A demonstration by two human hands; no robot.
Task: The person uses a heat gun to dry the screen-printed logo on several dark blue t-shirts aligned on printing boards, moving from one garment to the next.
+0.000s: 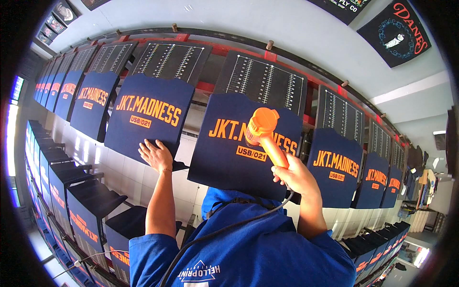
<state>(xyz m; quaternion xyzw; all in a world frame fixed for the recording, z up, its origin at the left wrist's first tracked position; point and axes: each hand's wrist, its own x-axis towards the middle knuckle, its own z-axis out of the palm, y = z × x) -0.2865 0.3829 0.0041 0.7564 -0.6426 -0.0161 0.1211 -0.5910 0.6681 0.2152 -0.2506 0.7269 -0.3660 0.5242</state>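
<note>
The fingers of the right hand (299,176) are closed around the handle of an orange plastic dryer-shaped tool (268,136) with a rounded head; some of these fingers are hidden from view. The tool is over the middle of a dark navy fabric panel with orange lettering (222,167), and its head covers part of the large print. Whether the head touches the cloth is hard to tell. A dark cable (229,219) runs from the handle's end down across the person's bright blue top (287,248) and leaves at the lower edge.

The left hand (157,155) grips nothing; its fingers are spread, palm down, at the lower edge of a second navy panel with matching print (143,98), just to the left. The palm's contact is out of sight.

Each panel covers the lower part of a flat black board with white ruled marks (260,79); the covered part cannot be seen. More such boards curve away on both sides, the farthest too small to make out. Behind them runs a red metal frame (205,87). At upper right, a black printed cloth (394,36) hangs on the pale wall (296,28). The fisheye's dark rim cuts off the corners.
</note>
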